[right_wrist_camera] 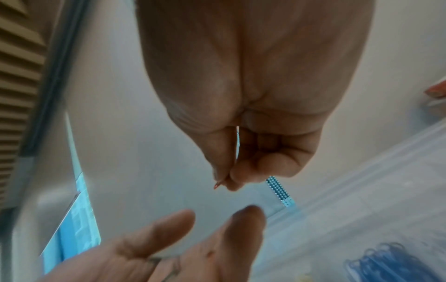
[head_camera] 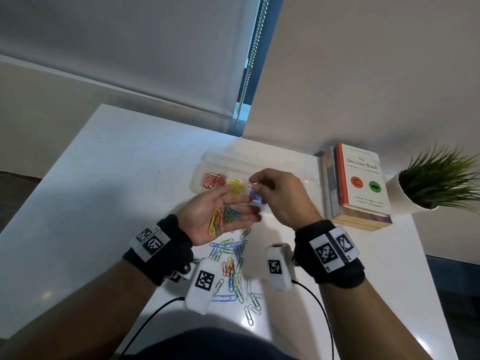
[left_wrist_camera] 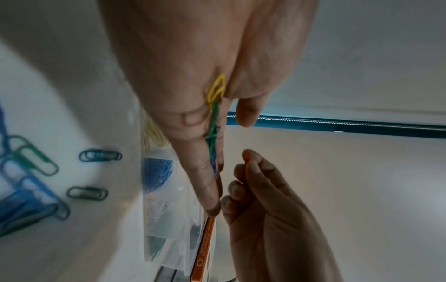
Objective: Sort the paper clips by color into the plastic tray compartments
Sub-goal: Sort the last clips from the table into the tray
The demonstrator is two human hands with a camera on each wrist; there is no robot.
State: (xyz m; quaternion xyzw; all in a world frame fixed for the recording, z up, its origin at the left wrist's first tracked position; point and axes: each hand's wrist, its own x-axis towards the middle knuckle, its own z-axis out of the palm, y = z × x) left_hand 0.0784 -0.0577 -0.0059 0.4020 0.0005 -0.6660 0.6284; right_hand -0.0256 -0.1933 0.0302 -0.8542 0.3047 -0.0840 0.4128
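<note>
My left hand [head_camera: 233, 206] lies palm up above the table, fingers straight, carrying several mixed paper clips [head_camera: 224, 218] in yellow, red, green and blue. The left wrist view shows those clips [left_wrist_camera: 213, 129] edge-on along the palm. Thumb and forefinger of my right hand [head_camera: 255, 184] pinch a red paper clip [head_camera: 250, 183] just past the left fingertips, over the clear plastic tray [head_camera: 215, 157]. Its tip [right_wrist_camera: 216, 186] pokes out of the pinch. The tray holds red clips [head_camera: 214, 180], yellow clips [head_camera: 237, 186] and blue clips [head_camera: 255, 197] in separate compartments.
A loose pile of mixed clips [head_camera: 232, 263] lies on the white table [head_camera: 117, 165] under my wrists. A stack of books [head_camera: 361, 183] and a potted plant [head_camera: 436, 183] stand to the right of the tray. Cables trail from the wrist cameras toward my body.
</note>
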